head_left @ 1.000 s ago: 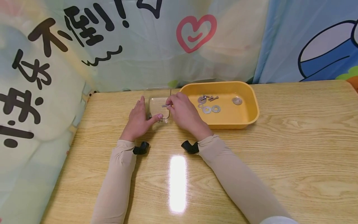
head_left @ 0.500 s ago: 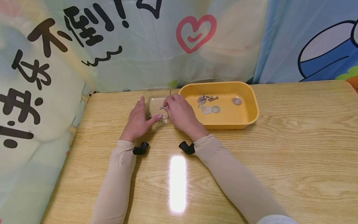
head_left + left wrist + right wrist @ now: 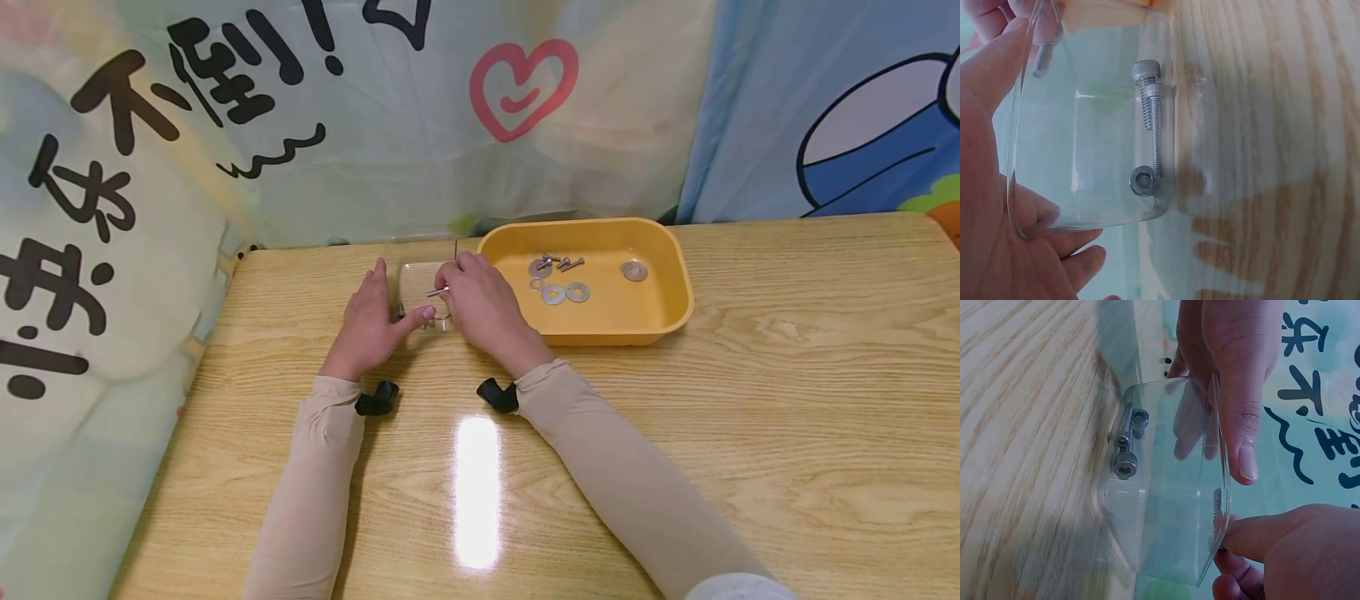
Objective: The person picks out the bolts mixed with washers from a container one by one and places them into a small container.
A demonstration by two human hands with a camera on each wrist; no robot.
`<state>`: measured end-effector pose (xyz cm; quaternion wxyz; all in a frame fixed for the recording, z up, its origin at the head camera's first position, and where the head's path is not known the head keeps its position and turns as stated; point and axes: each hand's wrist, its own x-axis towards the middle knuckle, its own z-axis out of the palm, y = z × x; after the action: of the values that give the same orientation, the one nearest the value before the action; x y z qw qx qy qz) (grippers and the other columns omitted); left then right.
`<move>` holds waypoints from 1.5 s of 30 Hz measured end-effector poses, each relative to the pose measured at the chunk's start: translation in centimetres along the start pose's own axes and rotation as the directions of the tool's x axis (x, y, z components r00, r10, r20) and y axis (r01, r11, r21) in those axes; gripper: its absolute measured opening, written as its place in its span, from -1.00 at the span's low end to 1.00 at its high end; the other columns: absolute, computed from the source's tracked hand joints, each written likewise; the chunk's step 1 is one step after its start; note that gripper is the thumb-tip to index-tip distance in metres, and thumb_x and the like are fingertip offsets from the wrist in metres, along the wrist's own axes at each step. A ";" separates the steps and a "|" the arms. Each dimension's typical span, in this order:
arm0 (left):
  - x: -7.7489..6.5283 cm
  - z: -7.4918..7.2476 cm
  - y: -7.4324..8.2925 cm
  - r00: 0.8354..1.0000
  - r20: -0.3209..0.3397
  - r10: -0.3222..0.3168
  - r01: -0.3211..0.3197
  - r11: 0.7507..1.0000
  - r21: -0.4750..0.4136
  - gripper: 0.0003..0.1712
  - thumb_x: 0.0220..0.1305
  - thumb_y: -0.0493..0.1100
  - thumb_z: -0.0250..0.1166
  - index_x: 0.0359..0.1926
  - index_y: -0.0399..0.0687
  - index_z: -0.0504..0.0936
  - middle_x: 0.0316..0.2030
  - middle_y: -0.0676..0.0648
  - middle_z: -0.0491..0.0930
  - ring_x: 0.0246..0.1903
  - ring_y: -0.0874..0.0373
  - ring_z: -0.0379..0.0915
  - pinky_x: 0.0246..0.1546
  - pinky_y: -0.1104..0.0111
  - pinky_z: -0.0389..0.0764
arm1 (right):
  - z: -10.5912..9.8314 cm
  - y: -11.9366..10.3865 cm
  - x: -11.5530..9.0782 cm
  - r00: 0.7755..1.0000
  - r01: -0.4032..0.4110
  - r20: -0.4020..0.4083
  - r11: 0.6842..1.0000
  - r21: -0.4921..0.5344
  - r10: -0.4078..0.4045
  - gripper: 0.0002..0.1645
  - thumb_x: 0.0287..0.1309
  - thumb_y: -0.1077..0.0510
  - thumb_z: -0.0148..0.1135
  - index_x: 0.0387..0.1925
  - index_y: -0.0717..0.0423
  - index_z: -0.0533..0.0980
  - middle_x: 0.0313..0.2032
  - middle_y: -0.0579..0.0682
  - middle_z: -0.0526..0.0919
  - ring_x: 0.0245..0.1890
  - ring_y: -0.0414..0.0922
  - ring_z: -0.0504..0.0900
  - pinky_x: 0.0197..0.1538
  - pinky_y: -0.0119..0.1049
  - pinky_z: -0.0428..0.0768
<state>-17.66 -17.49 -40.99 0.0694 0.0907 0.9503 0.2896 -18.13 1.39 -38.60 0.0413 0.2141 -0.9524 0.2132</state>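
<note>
A clear plastic box [image 3: 420,285] stands left of the yellow tray. My left hand [image 3: 367,325] rests at its left side, fingers extended and thumb lying along the near rim. Above the box opening, my right hand [image 3: 486,307] pinches a metal screw [image 3: 437,292]; its threaded shank [image 3: 1217,502] sticks out past the fingertips, while its head end is hidden. Three socket head screws [image 3: 1156,125] are on the box floor, one with its hex socket [image 3: 1142,181] facing the left wrist camera.
The yellow tray [image 3: 600,340] sits close to the right hand. It bears several flat washers [image 3: 577,292] and some small screws [image 3: 573,264]. A printed cloth [image 3: 390,158] hangs along the back and left of the wooden table [image 3: 795,400].
My right hand has shifted slightly left with the screw, farther over the box, and the screw's visible end has tilted a little. The left hand has stayed in place.
</note>
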 end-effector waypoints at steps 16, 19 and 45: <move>0.0 0.1 0.0 1.000 -0.002 0.001 -0.001 1.000 0.006 0.23 0.37 0.33 0.19 0.56 -0.38 -0.28 0.55 -0.36 -0.16 0.55 -0.19 -0.29 0.49 -0.05 -0.11 | -0.1 0.1 -0.2 1.000 -0.009 0.001 0.999 0.037 0.009 -0.85 0.39 0.25 0.19 -0.10 0.14 0.64 -0.06 0.10 0.58 -0.01 0.05 0.50 0.07 -0.14 0.52; 0.0 0.0 -0.1 1.000 -0.004 0.006 -0.006 1.000 0.002 0.23 0.37 0.32 0.21 0.56 -0.39 -0.27 0.54 -0.38 -0.16 0.55 -0.21 -0.28 0.49 -0.05 -0.10 | -0.5 0.1 -0.3 1.000 -0.009 -0.010 0.999 0.054 0.009 -0.84 0.38 0.26 0.20 -0.09 0.14 0.65 -0.07 0.10 0.57 -0.03 0.04 0.50 0.06 -0.14 0.53; 0.0 0.0 0.1 1.000 0.017 0.006 -0.006 1.000 0.002 0.21 0.40 0.30 0.18 0.56 -0.38 -0.30 0.55 -0.38 -0.18 0.54 -0.22 -0.29 0.49 -0.05 -0.11 | -3.2 2.7 -1.9 0.996 -0.078 -0.032 0.990 0.115 0.083 -0.75 0.41 0.23 0.18 0.05 0.16 0.61 -0.01 0.14 0.54 0.07 0.12 0.46 0.06 -0.05 0.52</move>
<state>-17.66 -17.46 -40.92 0.0765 0.0959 0.9498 0.2879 -17.61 5.75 -37.06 0.0378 0.1736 -0.9457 0.2722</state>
